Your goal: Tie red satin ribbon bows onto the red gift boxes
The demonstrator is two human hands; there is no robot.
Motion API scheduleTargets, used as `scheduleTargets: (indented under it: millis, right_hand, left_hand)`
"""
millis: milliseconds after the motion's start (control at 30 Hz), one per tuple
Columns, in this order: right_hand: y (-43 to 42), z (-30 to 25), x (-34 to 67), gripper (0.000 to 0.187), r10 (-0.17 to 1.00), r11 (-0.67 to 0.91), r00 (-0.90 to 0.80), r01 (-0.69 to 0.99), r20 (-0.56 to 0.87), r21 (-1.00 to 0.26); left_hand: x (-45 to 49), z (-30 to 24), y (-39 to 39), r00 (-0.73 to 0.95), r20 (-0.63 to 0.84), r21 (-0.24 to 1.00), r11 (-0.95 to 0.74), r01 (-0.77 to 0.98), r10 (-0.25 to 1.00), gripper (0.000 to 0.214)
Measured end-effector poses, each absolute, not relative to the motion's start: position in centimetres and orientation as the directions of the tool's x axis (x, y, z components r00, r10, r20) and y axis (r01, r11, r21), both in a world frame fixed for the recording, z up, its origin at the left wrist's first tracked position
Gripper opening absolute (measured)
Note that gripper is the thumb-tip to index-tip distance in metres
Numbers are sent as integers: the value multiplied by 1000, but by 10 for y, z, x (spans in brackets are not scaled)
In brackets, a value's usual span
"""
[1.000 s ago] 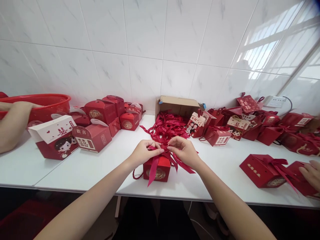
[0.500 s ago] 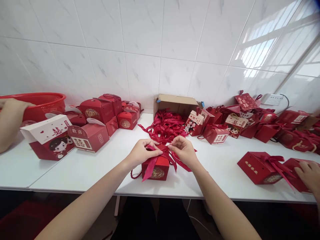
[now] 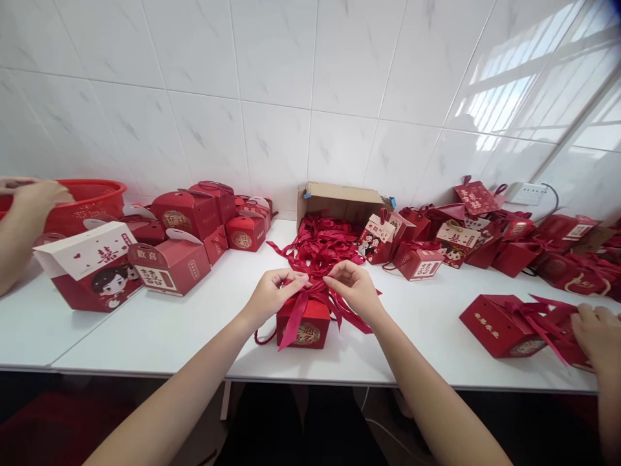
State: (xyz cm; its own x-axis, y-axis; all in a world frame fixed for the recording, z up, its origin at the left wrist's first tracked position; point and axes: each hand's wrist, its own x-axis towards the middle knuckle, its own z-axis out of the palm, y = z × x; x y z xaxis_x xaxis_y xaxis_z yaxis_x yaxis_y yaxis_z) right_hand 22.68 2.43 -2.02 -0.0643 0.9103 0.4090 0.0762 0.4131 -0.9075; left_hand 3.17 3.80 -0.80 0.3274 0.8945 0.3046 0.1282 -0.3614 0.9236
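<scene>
A small red gift box (image 3: 304,327) with a round gold emblem stands near the table's front edge. On its top lies a crimson ribbon (image 3: 297,318), with ends hanging over the front and to the right. My left hand (image 3: 276,294) pinches the ribbon above the box's left side. From the other side my right hand (image 3: 354,288) pinches the ribbon close to the knot, fingertips closed. A twisted red cord handle (image 3: 264,338) sticks out at the box's left. The fingers partly hide the knot.
Behind the box, loose ribbons (image 3: 327,239) spill from a cardboard box (image 3: 344,193). Red gift boxes stand left (image 3: 167,265) and right (image 3: 421,260). A co-worker's hand (image 3: 41,194) is at a red basin (image 3: 97,200); another person's hand (image 3: 596,333) touches a box at right.
My left hand has shifted slightly, its fingertips now closer to the knot and my right hand. At far left, a co-worker's hands have moved over the basin; the hand at right shifted left.
</scene>
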Motion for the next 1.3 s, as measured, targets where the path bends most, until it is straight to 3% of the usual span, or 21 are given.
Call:
scheduleTargets:
  millis: [300, 667, 833, 967, 1000, 1100, 1200, 1300]
  right_hand:
    - [26, -24, 222, 28, 901, 434, -42, 103, 433, -895]
    - [20, -23, 223, 38, 902, 430, -86, 128, 422, -894]
    - [18, -27, 220, 35, 901, 433, -31, 127, 433, -892]
    - [2, -31, 224, 17, 889, 457, -40, 149, 457, -877]
    - [-4, -32, 225, 29, 887, 463, -99, 166, 452, -871]
    - [-21, -37, 228, 88, 869, 477, -287, 271, 403, -836]
    - [-30, -43, 227, 91, 861, 502, -283, 327, 423, -801]
    - [-35, -43, 238, 90, 876, 482, -191, 344, 442, -806]
  left_hand:
    - [32, -8, 37, 372, 251, 912, -347, 218, 893, 26]
    - [31, -5, 33, 430, 249, 903, -368, 219, 868, 32]
    - [31, -3, 34, 437, 223, 918, -339, 208, 871, 33]
    - [29, -1, 32, 421, 200, 936, -300, 184, 885, 31]
    - [29, -1, 31, 411, 199, 938, -295, 184, 890, 29]
    - [32, -3, 28, 391, 205, 930, -304, 209, 897, 24]
    - [36, -6, 25, 382, 276, 904, -374, 209, 882, 24]
    - [34, -8, 23, 299, 384, 880, -444, 169, 874, 39]
